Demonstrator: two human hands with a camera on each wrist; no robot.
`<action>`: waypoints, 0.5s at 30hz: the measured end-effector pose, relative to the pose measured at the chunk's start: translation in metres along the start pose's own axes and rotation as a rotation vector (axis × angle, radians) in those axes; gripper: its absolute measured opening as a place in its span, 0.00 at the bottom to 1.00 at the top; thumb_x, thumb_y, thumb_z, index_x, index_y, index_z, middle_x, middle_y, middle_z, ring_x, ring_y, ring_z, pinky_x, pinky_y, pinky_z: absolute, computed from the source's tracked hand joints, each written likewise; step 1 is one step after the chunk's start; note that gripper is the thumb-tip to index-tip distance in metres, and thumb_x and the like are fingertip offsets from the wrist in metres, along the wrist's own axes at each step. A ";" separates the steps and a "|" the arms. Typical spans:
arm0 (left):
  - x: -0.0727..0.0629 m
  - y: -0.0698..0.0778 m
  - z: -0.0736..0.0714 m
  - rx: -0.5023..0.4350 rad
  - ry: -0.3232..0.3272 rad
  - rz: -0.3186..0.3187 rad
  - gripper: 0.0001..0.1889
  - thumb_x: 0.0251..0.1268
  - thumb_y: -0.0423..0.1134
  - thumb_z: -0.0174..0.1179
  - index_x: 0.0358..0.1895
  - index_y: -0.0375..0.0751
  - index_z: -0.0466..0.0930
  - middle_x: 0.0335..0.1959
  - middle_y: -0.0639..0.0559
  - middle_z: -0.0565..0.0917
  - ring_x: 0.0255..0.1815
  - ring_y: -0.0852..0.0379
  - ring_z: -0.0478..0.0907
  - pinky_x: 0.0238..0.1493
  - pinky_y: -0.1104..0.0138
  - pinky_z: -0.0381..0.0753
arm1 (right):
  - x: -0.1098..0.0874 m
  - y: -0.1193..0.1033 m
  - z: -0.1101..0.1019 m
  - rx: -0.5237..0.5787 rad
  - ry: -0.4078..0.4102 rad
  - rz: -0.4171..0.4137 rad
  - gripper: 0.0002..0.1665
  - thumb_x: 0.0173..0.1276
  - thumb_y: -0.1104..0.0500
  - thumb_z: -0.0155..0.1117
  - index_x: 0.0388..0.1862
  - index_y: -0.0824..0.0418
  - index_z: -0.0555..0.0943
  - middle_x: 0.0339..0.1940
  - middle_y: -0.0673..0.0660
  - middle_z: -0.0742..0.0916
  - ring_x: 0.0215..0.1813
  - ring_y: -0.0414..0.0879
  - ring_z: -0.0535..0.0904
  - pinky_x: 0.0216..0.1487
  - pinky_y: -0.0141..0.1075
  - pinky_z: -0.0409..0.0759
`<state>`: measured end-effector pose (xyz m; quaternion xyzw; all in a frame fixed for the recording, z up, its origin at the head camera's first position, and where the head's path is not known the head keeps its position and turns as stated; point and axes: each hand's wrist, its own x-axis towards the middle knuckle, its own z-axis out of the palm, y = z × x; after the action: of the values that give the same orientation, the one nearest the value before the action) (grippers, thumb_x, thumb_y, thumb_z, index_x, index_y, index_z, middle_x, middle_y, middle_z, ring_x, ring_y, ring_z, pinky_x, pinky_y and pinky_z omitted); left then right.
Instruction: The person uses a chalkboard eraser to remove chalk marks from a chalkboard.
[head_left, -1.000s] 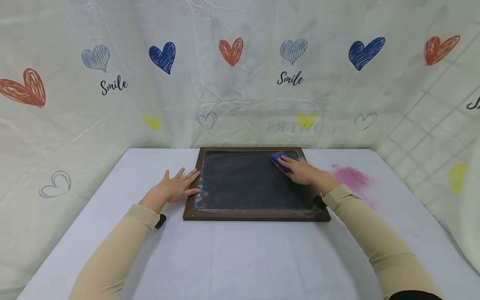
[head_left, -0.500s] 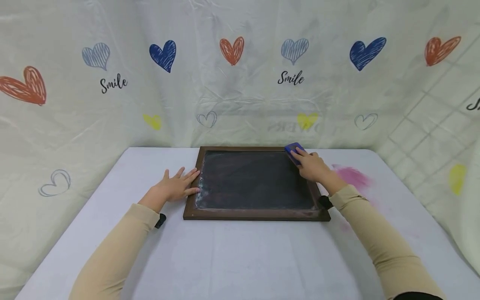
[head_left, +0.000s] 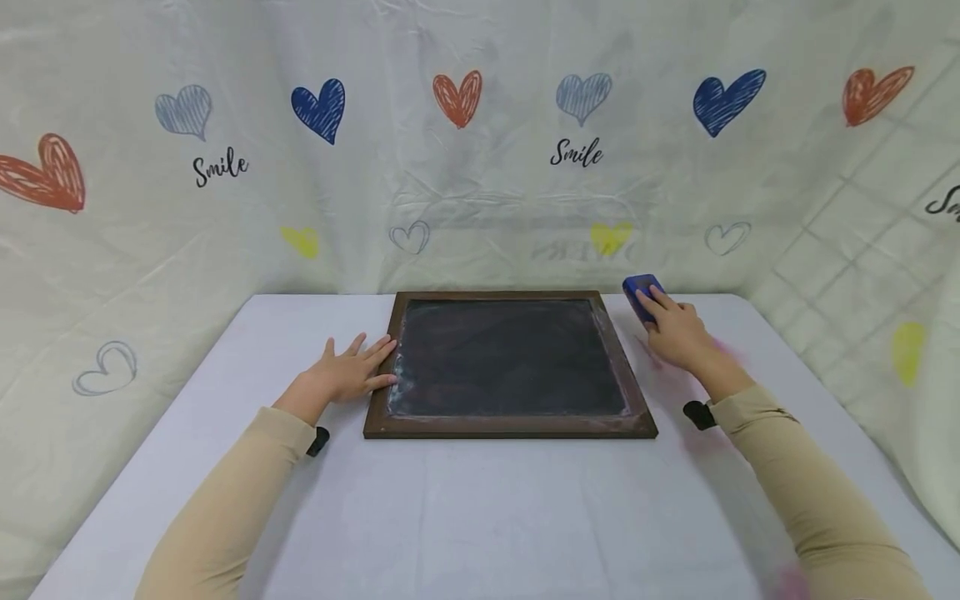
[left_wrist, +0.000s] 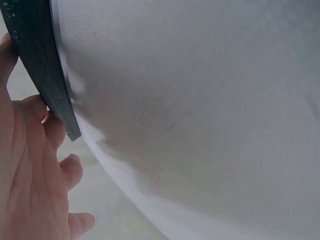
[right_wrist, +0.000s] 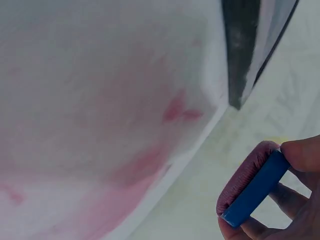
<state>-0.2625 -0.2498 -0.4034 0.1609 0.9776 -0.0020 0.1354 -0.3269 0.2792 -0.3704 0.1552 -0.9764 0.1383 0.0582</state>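
A chalkboard (head_left: 510, 358) in a brown wooden frame lies on the table, its black surface smeared with faint chalk, whitest along the left side. My left hand (head_left: 341, 375) rests spread on the frame's left edge; in the left wrist view its fingers touch the dark frame (left_wrist: 42, 60). To the right of the board, my right hand (head_left: 678, 333) holds a blue chalkboard eraser (head_left: 642, 293). The right wrist view shows the eraser (right_wrist: 257, 190) gripped by its blue back between thumb and fingers, its pad stained pinkish, lifted off the tabletop.
A white cloth covers the table (head_left: 495, 517). Pink chalk stains (right_wrist: 140, 170) mark the cloth right of the board. Behind the table hangs a pale curtain (head_left: 510, 192) printed with hearts and "Smile".
My right hand has carried the eraser from the board's upper right corner, off over the frame to the right. My left hand and the board have stayed in place.
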 end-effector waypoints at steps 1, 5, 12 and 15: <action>-0.001 0.000 0.000 -0.003 0.000 -0.001 0.42 0.80 0.66 0.41 0.85 0.48 0.40 0.85 0.47 0.45 0.83 0.35 0.39 0.71 0.27 0.34 | -0.002 0.006 0.000 0.004 -0.005 0.009 0.35 0.76 0.64 0.48 0.80 0.69 0.58 0.79 0.75 0.58 0.64 0.86 0.60 0.57 0.75 0.65; -0.003 0.000 -0.003 -0.006 -0.002 0.002 0.42 0.80 0.65 0.41 0.85 0.47 0.41 0.85 0.47 0.45 0.83 0.35 0.39 0.71 0.27 0.34 | -0.013 0.028 -0.001 0.016 -0.014 0.018 0.36 0.73 0.65 0.47 0.79 0.71 0.59 0.78 0.79 0.58 0.64 0.89 0.59 0.57 0.75 0.63; -0.003 0.001 -0.004 -0.014 0.001 0.009 0.42 0.81 0.65 0.41 0.85 0.46 0.41 0.85 0.46 0.45 0.83 0.35 0.39 0.71 0.27 0.35 | -0.028 0.060 0.002 -0.039 -0.048 0.020 0.34 0.71 0.64 0.51 0.74 0.78 0.62 0.71 0.86 0.61 0.67 0.86 0.62 0.61 0.71 0.62; -0.002 0.000 -0.003 -0.011 0.007 0.008 0.42 0.80 0.65 0.41 0.85 0.46 0.42 0.85 0.46 0.46 0.83 0.35 0.40 0.71 0.27 0.35 | -0.032 0.068 0.004 -0.030 -0.117 0.052 0.35 0.73 0.64 0.50 0.75 0.78 0.59 0.72 0.88 0.58 0.64 0.90 0.61 0.63 0.74 0.62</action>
<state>-0.2612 -0.2500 -0.3994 0.1639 0.9774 0.0042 0.1330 -0.3186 0.3498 -0.3963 0.1366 -0.9838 0.1158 -0.0003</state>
